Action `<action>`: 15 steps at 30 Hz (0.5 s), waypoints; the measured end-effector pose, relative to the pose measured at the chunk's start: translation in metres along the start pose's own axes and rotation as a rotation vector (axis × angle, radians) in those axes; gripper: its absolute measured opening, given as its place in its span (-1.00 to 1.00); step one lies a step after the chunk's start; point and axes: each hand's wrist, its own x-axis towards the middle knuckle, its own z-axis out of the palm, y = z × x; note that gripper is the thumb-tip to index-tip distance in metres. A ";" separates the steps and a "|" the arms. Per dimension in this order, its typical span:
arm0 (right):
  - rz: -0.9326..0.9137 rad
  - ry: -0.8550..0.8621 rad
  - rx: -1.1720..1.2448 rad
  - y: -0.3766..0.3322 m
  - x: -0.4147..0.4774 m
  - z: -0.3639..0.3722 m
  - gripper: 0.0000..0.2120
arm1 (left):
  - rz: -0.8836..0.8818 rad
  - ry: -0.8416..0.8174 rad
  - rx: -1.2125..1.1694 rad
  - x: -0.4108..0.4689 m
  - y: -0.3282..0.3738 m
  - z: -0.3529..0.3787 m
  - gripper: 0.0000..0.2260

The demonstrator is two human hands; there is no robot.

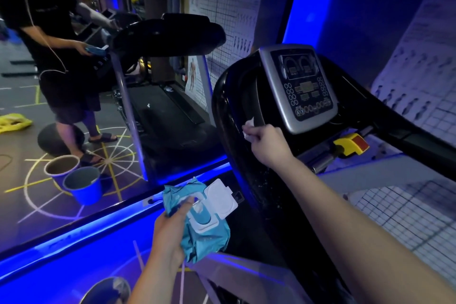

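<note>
My right hand point(267, 145) pinches a small white wipe point(248, 128) and presses it against the black console frame of a treadmill point(229, 116), just left of the silver control panel point(302, 86). My left hand point(170, 227) grips a teal pack of wet wipes point(204, 227) lower down, thumb across its front. The pack's white lid point(219, 196) stands flipped open.
A yellow and red safety stop key point(351, 144) sits below the panel. Another person point(49, 57) stands at a second treadmill point(162, 111) to the left, holding a phone. Two blue buckets point(84, 187) and a black ball point(56, 140) sit on the marked floor.
</note>
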 end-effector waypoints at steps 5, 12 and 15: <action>-0.018 -0.007 0.037 -0.011 -0.054 0.007 -0.58 | -0.006 0.001 -0.025 0.007 -0.005 0.008 -0.80; -0.088 0.376 -0.033 -0.032 -0.094 0.030 -0.60 | -0.018 0.011 -0.028 0.015 -0.007 0.004 -0.75; -0.087 0.304 -0.359 -0.016 -0.108 0.079 -0.45 | -0.010 0.019 -0.031 0.020 -0.004 -0.003 -0.72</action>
